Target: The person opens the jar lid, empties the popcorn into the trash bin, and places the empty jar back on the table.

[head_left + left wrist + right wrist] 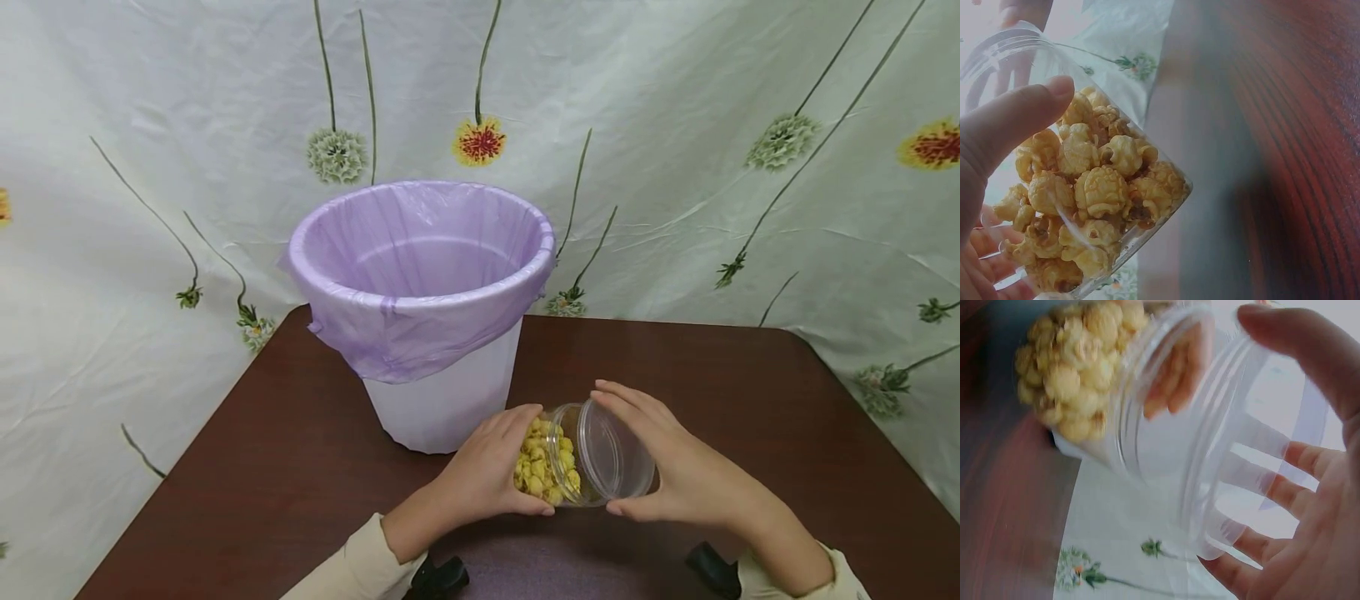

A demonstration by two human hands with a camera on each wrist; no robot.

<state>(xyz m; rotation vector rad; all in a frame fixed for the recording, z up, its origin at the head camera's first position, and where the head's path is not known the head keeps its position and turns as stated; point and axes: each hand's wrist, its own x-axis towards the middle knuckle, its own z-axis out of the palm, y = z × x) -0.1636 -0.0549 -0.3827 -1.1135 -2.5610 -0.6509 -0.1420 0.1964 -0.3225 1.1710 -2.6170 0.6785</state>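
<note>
A clear plastic jar (564, 492) lies tilted above the table, its mouth facing right. Yellow popcorn (1100, 190) fills its lower part. My left hand (483, 471) grips the jar's body, thumb on the near side and fingers behind. My right hand (686, 471) holds a translucent round lid (626, 458) by its edge between thumb and fingers. In the right wrist view, the lid (1207, 469) stands off the jar's threaded rim (1125, 431); whether their edges touch anywhere, I cannot tell.
A white bin (450, 408) with a purple bag (408, 342) folded over its rim stands behind my left hand. The dark wooden table (712, 375) ends at a back edge before a flowered cloth (660, 100).
</note>
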